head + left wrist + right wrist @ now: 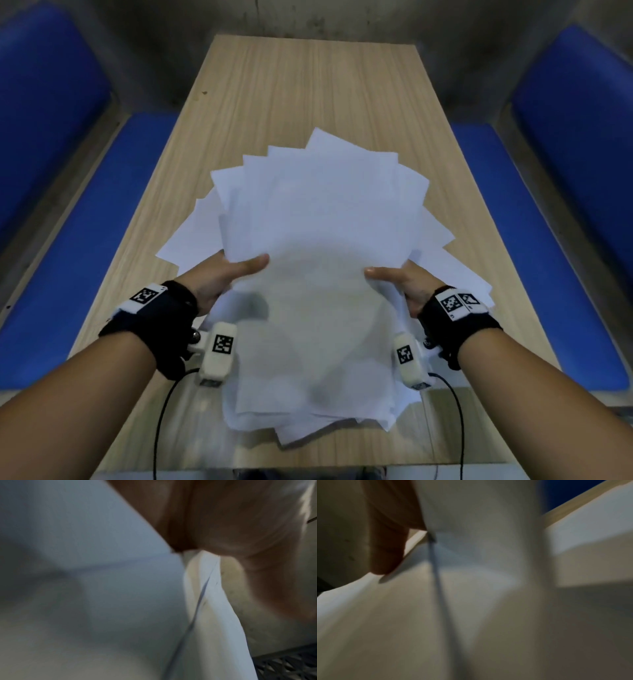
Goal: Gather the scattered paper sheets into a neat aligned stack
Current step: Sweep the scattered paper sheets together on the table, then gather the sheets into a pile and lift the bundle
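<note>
A fanned, uneven bundle of white paper sheets (318, 233) is held up over the wooden table (308, 96), its corners splayed at the far side. My left hand (226, 277) grips the bundle's left edge, thumb on top, fingers hidden underneath. On the opposite edge my right hand (397, 282) grips in the same way. More sheets (455, 270) lie flat on the table under and to the right of the bundle. The left wrist view shows blurred paper (102, 588) against my palm (231, 520). Blurred paper (471, 601) and one finger (388, 547) fill the right wrist view.
Blue cushioned benches (51, 240) (548, 222) run along both long sides of the table. A grey wall stands behind the table's far end. Black cables (164, 421) hang from both wrist cameras near the table's front edge.
</note>
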### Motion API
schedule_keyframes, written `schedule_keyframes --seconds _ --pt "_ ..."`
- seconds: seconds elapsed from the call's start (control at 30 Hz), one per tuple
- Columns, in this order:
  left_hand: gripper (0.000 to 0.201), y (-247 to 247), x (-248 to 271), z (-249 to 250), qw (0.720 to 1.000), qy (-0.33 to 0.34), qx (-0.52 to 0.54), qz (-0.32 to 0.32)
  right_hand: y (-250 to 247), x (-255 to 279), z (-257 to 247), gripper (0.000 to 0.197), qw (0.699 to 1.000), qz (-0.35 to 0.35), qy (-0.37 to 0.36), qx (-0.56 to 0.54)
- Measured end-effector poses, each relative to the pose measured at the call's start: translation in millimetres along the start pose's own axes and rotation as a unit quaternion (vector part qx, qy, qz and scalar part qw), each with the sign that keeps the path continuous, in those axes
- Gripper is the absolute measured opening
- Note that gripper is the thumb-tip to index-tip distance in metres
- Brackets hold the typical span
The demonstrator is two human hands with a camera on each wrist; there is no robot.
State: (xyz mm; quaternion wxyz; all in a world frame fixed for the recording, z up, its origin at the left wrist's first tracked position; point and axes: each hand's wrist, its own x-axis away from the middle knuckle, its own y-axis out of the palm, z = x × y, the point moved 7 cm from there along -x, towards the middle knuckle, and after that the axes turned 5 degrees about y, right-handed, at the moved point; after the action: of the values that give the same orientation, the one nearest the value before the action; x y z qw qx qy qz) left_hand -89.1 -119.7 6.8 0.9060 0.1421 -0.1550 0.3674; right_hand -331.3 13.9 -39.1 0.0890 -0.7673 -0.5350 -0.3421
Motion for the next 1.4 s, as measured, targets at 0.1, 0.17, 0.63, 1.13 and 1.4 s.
schedule_keyframes --seconds 0.1,0.17,0.63,1.13,1.4 --pt "0.100 -5 -5 -3 0.999 0.019 -0.022 0.038 6 -5 -11 0.089 0.998 0.023 -0.037 -0.041" --pt "0.103 -8 -5 -14 0.998 0.003 -0.017 0.056 9 -9 -11 0.097 0.997 0.038 -0.042 -0.048" --pt "0.049 -78 14 -66 0.961 -0.049 -0.041 0.270 -103 59 36 0.098 0.841 0.469 0.184 0.198" --pt "0.048 -88 3 -92 0.952 -0.086 -0.070 0.286 -99 33 13 0.064 0.904 0.422 0.020 0.070" --pt "0.045 -94 0 -98 0.949 -0.089 -0.078 0.292 -92 20 4 0.070 0.914 0.372 0.070 0.150"
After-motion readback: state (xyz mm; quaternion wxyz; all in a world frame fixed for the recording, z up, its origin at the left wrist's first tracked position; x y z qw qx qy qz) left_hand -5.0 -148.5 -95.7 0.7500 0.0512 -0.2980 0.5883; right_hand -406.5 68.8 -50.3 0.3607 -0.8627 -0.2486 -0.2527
